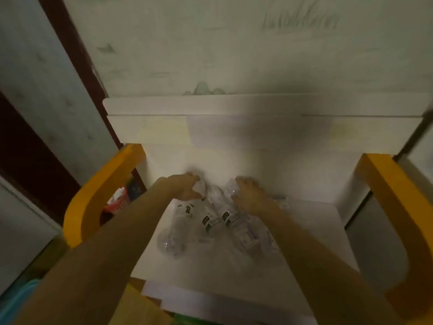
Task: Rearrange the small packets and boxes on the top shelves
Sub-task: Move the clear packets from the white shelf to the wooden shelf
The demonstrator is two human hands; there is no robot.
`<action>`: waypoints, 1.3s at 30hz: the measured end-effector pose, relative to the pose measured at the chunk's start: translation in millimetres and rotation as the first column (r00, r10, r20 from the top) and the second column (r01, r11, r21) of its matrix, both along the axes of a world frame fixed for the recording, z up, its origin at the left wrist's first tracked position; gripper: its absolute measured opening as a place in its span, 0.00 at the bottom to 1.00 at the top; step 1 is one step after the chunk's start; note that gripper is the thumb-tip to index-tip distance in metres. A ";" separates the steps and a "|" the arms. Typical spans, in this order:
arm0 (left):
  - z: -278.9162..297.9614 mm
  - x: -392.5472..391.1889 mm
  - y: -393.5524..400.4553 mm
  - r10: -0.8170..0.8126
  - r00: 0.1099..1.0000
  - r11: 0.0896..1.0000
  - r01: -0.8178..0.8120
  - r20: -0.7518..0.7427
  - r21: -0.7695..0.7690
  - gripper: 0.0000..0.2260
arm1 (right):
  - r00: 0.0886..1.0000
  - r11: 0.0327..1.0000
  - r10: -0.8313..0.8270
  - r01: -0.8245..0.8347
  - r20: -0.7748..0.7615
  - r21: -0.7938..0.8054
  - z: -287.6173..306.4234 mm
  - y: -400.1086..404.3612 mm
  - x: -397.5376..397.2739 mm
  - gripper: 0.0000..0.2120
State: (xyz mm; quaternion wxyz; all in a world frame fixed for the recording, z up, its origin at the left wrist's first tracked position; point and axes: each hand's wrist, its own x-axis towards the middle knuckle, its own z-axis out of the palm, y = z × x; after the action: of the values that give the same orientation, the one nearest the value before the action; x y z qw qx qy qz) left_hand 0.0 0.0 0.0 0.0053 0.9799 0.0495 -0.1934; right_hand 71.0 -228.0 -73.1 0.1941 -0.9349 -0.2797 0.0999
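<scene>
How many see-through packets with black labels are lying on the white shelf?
3 that I can make out on the white shelf: left packet under the left hand, middle packet, right packet by the right hand. The blur may hide more.

my left grip (186, 187) curled over a clear crinkled plastic packet (199, 186), fingertips hidden, black labels on the clear packets (207, 219) too blurred to read, red basket (117, 202) half hidden behind the yellow curved frame (93, 195), my forearms cut off at the bottom edge

Clear glossy plastic packets (212, 219) on a smooth matt white shelf (304, 231), yellow painted side frames (393, 195).
</scene>
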 end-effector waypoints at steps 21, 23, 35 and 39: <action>-50.5 43.1 34.1 -0.072 0.973 0.997 0.061 0.219 0.057 0.32 | 0.959 0.938 -0.279 0.262 0.042 0.229 -16.4 11.1 -1.4 0.33; -36.9 43.4 32.5 -0.125 0.958 0.991 0.110 0.259 0.072 0.31 | 0.942 0.906 -0.331 0.300 0.059 0.298 -1.5 2.6 -10.3 0.34; 56.9 46.4 -71.4 -0.200 0.816 0.890 0.382 0.542 -0.248 0.26 | 0.806 0.841 -0.515 0.409 0.291 0.354 118.9 -110.2 -80.2 0.35; 84.9 35.2 -131.0 -0.219 0.769 0.798 0.496 0.601 -0.343 0.29 | 0.718 0.795 -0.600 0.488 0.352 0.361 159.9 -164.4 -101.9 0.35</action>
State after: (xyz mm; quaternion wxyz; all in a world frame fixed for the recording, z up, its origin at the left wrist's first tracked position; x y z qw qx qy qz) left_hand 35.2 -131.0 84.9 0.2249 0.9505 -0.1979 0.0827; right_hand -31.0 -392.4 86.8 0.2576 -0.9412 -0.0372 -0.2155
